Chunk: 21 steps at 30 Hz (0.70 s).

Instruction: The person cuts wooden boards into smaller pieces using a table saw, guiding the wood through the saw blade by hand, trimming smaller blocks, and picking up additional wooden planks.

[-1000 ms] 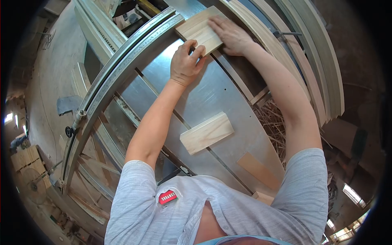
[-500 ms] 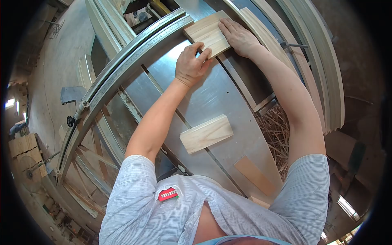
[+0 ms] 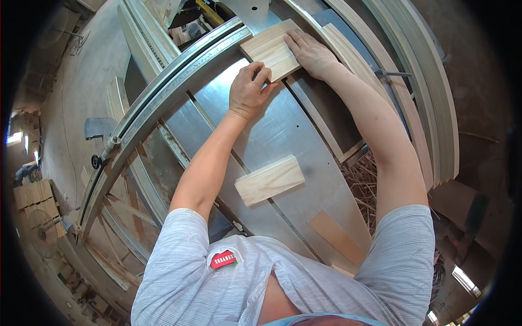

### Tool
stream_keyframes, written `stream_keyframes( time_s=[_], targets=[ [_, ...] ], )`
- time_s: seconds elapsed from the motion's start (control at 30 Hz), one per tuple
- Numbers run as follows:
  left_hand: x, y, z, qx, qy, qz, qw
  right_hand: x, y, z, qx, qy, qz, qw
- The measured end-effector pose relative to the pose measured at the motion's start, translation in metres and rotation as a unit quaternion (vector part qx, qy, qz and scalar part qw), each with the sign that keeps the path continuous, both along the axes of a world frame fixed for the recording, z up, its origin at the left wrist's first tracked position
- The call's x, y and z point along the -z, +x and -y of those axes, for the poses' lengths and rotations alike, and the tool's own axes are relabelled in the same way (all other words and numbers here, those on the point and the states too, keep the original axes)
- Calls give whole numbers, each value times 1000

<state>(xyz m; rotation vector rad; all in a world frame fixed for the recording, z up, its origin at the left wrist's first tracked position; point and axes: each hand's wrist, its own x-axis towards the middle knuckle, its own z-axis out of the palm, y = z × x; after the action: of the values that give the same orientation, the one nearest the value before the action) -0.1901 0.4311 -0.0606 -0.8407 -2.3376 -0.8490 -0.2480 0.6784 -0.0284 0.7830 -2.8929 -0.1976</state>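
Observation:
A pale wooden board (image 3: 270, 53) lies flat on the metal machine table (image 3: 272, 127), against the metal fence at the far end. My left hand (image 3: 250, 89) is closed at the board's near left edge, thumb and fingers around its corner. The fingers of my right hand (image 3: 311, 53) are stretched out and rest flat on the board's right side. Closer to my body, a smaller wooden block (image 3: 269, 180) sits apart from both hands, across a slot in the table.
A curved-looking metal rail (image 3: 179, 87) with a scale runs along the left. Long wooden strips (image 3: 435, 108) are stacked on the right. Thin offcuts (image 3: 361, 182) fill a gap beside the table, near a flat brown strip (image 3: 337, 236).
The whole view has shifted slightly left and down. Both hands stay on the board, which keeps about the same place on the table.

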Motion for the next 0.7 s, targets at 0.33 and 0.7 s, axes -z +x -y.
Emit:
stream_keyframes(
  time_s=[0.33,0.7],
  targets=[
    [-1,2,2,-7,-34,-17,999,-2,3,1,-1,16,-2,1000],
    [3,3,0,-12,-25,6,1000,0,5,0,-3,-22,-19,1000]
  ],
)
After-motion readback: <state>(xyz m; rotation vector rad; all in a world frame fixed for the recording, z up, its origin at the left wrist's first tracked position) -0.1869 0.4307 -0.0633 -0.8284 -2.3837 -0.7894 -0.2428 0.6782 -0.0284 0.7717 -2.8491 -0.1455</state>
